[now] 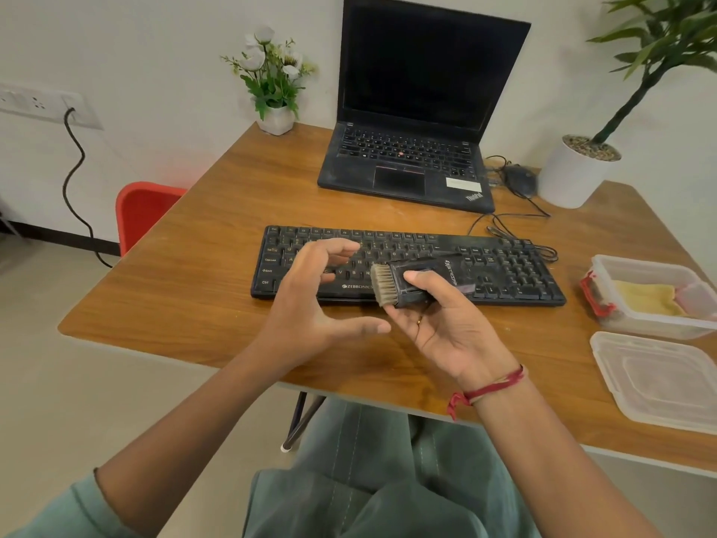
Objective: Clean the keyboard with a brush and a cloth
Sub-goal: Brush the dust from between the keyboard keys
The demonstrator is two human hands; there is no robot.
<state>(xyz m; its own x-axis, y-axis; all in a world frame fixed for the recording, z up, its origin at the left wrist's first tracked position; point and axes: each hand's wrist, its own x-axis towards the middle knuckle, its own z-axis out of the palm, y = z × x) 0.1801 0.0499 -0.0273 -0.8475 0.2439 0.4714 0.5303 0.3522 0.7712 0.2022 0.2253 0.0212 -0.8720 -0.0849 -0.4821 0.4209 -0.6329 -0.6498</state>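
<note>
A black keyboard (504,266) lies across the middle of the wooden table (201,289). Above its front edge my right hand (446,328) grips a dark brush (423,279), thumb on its body, with the tan bristles (382,285) pointing left. My left hand (306,300) hovers just left of the bristles, fingers spread and loosely curved, holding nothing. A yellow cloth (646,297) lies inside a clear plastic box (655,324) at the right edge of the table.
An open black laptop (411,110) stands behind the keyboard, with a mouse (520,178) and cables to its right. A white plant pot (574,176) stands at the back right, a flower pot (275,120) at the back left. The box lid (659,378) lies near right. A red chair (143,211) stands left.
</note>
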